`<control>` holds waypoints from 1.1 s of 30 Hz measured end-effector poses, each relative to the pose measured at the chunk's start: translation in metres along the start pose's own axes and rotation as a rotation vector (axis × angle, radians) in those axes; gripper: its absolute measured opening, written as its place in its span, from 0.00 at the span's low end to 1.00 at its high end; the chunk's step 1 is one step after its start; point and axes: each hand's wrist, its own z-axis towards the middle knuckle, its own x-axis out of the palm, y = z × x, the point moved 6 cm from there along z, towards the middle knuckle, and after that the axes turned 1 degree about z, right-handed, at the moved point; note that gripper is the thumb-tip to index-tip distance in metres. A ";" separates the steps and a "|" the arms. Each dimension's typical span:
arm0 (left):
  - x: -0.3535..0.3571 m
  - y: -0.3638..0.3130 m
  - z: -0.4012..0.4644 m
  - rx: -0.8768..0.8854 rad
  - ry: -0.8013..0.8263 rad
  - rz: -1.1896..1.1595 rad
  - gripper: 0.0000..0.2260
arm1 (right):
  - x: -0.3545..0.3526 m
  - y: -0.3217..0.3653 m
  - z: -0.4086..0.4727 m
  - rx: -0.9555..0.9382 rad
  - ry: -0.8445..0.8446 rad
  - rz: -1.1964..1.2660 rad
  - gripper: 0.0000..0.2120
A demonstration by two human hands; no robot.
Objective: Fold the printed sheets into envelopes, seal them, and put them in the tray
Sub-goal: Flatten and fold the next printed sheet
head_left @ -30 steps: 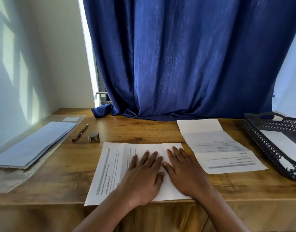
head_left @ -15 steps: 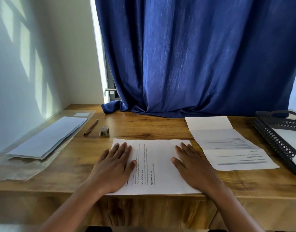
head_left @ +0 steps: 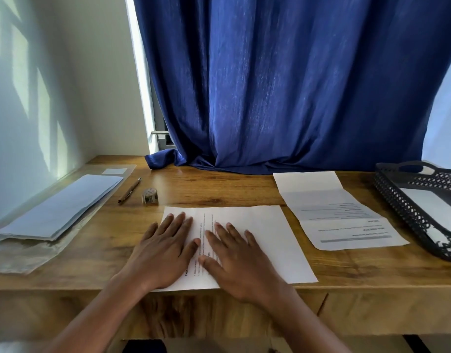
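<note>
While flat, left hand (head_left: pixel 163 253), right hand (head_left: pixel 241 263), sheet (head_left: pixel 273 240)

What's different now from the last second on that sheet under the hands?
The left hand slid out to the sheet's left edge, then the right hand came back toward it; both now press flat, side by side, on the left part. The panel at the left that lay open a second ago is no longer showing. Nothing was gripped or released. The creased sheet, tray, pen and tape roll stayed put.
</note>
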 end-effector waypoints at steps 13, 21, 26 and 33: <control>-0.004 -0.003 0.000 -0.012 0.115 -0.005 0.32 | -0.027 -0.075 -0.034 0.201 0.139 -0.020 0.36; -0.022 -0.069 0.031 0.134 -0.022 -0.004 0.30 | -0.051 -0.042 0.030 0.124 -0.142 0.088 0.27; -0.003 -0.071 0.039 0.133 0.060 -0.007 0.29 | -0.017 -0.046 0.044 0.118 -0.018 0.123 0.28; -0.007 -0.034 0.036 0.054 0.072 -0.027 0.31 | -0.017 -0.090 0.035 0.261 0.027 0.003 0.36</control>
